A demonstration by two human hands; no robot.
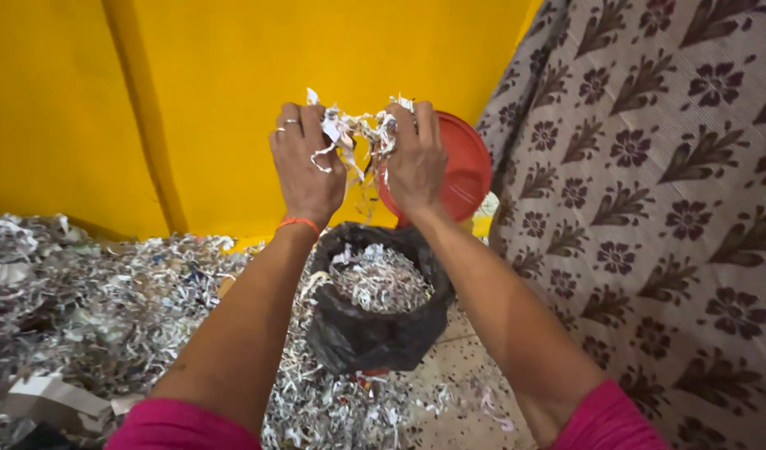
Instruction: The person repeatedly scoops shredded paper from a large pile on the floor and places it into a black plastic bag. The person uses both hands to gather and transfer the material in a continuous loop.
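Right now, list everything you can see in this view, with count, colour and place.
clump of shredded paper: one, white-grey, held between both hands above the bag
bag: one, black, on the floor at centre, open and filled with shreds
loose shreds: one big pile, silvery grey, floor at left and around the bag
round lid or plate: one, red, behind the right hand; cannot tell which
wall: yellow, behind
patterned cloth: one, grey with dark maroon flowers, right side
left hand: rings, orange wrist thread, gripping the clump
right hand: gripping the clump
sleeves: two, pink, bottom edge
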